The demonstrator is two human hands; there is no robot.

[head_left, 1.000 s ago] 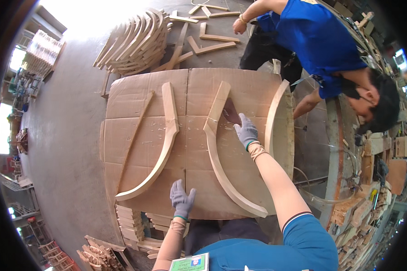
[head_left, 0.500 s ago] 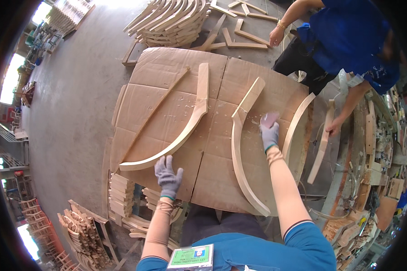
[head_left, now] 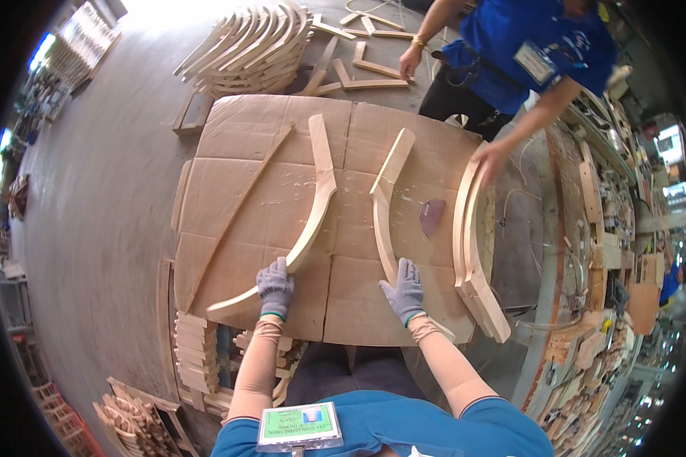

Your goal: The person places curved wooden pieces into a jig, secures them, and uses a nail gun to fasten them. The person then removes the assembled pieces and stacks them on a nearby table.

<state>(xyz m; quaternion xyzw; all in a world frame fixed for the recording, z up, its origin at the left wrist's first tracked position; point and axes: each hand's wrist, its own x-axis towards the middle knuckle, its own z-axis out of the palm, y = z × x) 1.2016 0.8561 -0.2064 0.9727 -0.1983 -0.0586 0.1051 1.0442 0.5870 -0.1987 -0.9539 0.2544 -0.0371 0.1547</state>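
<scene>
My left hand (head_left: 275,288), in a grey glove, is closed around the lower stretch of a curved pale wooden piece (head_left: 322,199) on the cardboard. Between the thumb and fingers of my gloved right hand (head_left: 404,291) runs a second curved wooden piece (head_left: 383,217); the palm hides part of it. A purplish half-round sheet, like folded sandpaper (head_left: 432,218), lies beyond my right hand. Two more curved pieces (head_left: 463,217) rest side by side at the right edge, and a co-worker's hand (head_left: 492,161) is at their upper end.
Brown cardboard (head_left: 244,167) covers the worktop, with a thin wooden strip (head_left: 240,217) at its left. Curved parts are stacked (head_left: 255,49) on the floor beyond. A co-worker in blue (head_left: 533,53) stands at the far right. Wood offcuts (head_left: 579,358) fill the right side.
My right hand has let go of the sandpaper-like sheet and moved onto the middle piece. My left hand has taken hold of the left piece. The co-worker's wooden piece now lies on the cardboard.
</scene>
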